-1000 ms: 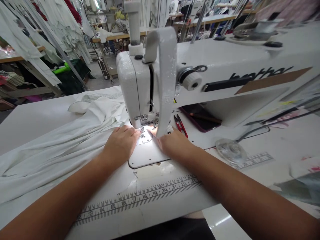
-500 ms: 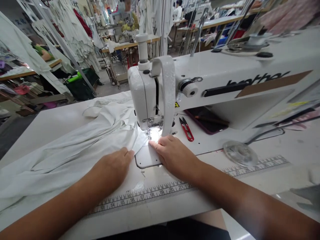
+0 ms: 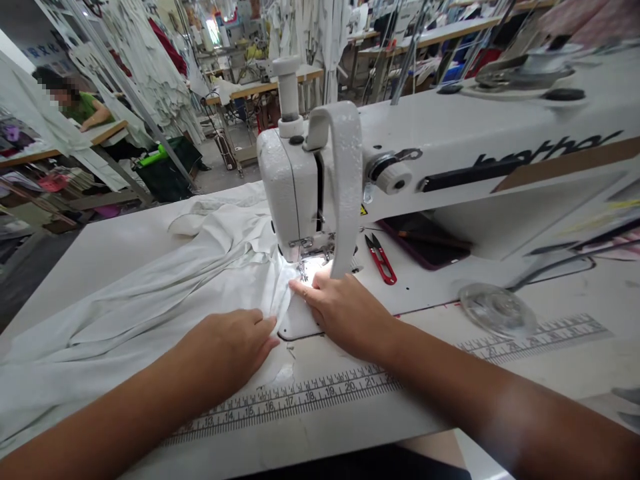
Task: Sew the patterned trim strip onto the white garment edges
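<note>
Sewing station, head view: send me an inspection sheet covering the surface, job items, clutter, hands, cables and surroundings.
Surface: white table, with a printed ruler along its near edge.
Job items: white cloth, loosely folded, mostly left of the sewing machine; its right edge lies close by the lit needle area.
Clutter: red-handled snips, a dark flat object with a purple rim, and a clear round disc.
Hands: left hand at the cloth's near edge, grip unclear; right hand with fingers at the cloth near the needle.
Cables: one dark cable at right; connection unclear.
Surroundings: person in green at another table; hanging white fabric behind.
</note>
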A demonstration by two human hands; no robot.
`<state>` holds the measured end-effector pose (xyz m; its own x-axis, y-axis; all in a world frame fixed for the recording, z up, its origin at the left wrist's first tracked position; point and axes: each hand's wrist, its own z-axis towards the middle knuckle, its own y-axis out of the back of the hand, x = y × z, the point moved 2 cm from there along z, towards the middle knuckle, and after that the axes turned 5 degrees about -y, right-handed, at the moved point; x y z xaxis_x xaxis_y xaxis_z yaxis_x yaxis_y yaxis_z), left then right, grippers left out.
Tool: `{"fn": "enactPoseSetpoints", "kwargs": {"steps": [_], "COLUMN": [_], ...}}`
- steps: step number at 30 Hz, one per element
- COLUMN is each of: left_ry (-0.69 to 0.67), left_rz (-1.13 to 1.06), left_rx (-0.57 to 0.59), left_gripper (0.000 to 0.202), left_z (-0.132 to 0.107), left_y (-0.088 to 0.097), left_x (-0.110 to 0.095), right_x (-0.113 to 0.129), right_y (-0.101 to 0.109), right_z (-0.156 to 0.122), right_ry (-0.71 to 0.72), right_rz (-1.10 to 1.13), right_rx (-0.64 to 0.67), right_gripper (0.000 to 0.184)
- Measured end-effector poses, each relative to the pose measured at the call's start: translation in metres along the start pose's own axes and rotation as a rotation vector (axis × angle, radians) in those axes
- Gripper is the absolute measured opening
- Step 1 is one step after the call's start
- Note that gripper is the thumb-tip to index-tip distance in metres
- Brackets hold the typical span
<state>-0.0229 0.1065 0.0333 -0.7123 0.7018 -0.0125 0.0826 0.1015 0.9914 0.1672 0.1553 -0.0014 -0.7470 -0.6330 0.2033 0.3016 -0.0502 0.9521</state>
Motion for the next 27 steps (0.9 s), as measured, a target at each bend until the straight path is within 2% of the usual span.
{"fn": "enactPoseSetpoints", "kwargs": {"steps": [3,6,10,12,15,17,21,27], "left_ry": [-0.071,-0.261,-0.481,-0.526,-0.58,-0.577,-0.483,-0.248], "left_rz": [0.034,0.046,0.076,0.094,0.081,0.058,0.004,0.061], "left_rx": [-0.082,-0.185,-0.146,-0.178,-0.298,-0.371,-0.457,-0.584], "left_gripper": [0.026,0.022,0.023,0.022,0.024,0.025,0.025,0.022], "left_z": [0.016,0.043,0.074,0.079,0.076,0.071,0.066,0.064], "left_y": [0.01,0.011,-0.002,-0.009,-0.017,-0.02,-0.022,-0.029], "left_x": [0.015,0.031,0.049,0.056,0.062,0.064,0.058,0.017], "right_x": [0.001,0.001,0.001,0.001,0.002,0.002,-0.001,-0.008], "right_y": [0.0,-0.003,-0.005,-0.005,-0.003,-0.002,-0.001,0.009], "right_z": [0.002,0.002,0.0,-0.001,-0.002,-0.001,-0.003,-0.015], "right_ry": [0.016,0.035,0.076,0.092,0.104,0.099,0.081,0.053], "right_rz": [0.007,0.019,0.037,0.044,0.044,0.028,0.015,0.056], "right_rx": [0.001,0.0,0.006,0.008,0.012,0.02,0.042,0.077], "right_gripper": [0.039,0.034,0.03,0.035,0.034,0.032,0.033,0.027]}}
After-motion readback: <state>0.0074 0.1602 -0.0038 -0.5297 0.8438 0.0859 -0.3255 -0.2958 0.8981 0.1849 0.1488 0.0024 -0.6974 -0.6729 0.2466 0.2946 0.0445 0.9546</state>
